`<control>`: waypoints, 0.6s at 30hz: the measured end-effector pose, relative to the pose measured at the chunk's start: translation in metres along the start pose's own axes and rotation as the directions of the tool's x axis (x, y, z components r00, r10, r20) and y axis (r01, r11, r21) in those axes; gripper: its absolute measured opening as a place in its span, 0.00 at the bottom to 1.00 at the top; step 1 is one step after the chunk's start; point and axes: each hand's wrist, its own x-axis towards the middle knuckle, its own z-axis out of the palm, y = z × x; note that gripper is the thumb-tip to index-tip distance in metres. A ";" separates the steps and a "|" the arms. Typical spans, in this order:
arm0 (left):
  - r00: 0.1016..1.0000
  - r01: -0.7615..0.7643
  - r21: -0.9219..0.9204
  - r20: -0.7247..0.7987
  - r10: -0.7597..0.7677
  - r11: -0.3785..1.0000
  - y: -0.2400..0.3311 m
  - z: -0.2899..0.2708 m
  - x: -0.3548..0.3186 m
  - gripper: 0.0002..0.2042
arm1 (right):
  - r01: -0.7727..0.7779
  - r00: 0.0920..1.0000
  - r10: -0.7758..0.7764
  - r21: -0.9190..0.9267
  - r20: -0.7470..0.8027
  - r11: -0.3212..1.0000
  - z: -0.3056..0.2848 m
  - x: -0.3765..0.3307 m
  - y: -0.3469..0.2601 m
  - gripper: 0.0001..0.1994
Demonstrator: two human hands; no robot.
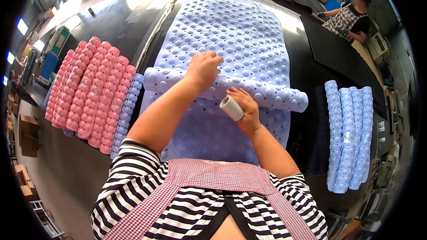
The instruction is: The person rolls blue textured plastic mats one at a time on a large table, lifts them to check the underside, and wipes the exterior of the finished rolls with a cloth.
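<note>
**Handling report: blue rolled mat, pliable and springy**

The rolled mat (282,96) lies crosswise near centre view, on flat blue matting (231,29) running toward 12 o'clock. From its middle, your right hand (250,114), at 5 o'clock, grips a translucent film roll (231,108); your left hand (203,70) curls at 10 o'clock, any pinch undeterminable. Judged: fairly light, soft, not fragile, liable to unroll. Recommended hold: around both ends, 9 and 3 o'clock.
</note>
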 end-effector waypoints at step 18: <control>0.983 -0.066 0.114 0.179 0.044 0.991 -0.055 0.032 0.071 0.49 | -0.280 0.959 0.279 0.377 0.059 0.883 -0.013 0.185 0.101 0.08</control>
